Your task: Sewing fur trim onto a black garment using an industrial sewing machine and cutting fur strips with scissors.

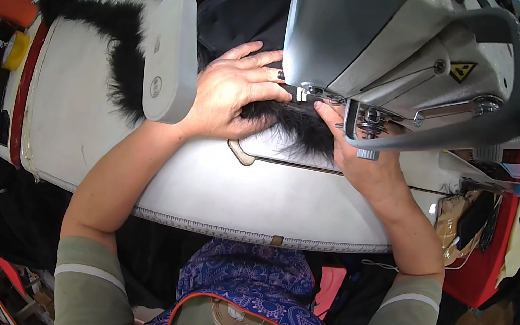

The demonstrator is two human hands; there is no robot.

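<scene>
My left hand lies spread on black fabric left of the sewing machine's needle area, its fingers stretched toward the machine. Black fur trim passes by its thumb and runs below the presser foot. My right hand is closed on the trim's right end, one fingertip close to the foot. Machine parts cover some of its fingers. More of the fluffy trim trails over the table at the left. Black fabric extends behind my left hand. The sewing machine head hides the far side of the work.
A white lamp head hangs over my left wrist. The white table has a measuring tape along its front edge. Yellow tape and an orange box stand at the left. A red bin is at the right.
</scene>
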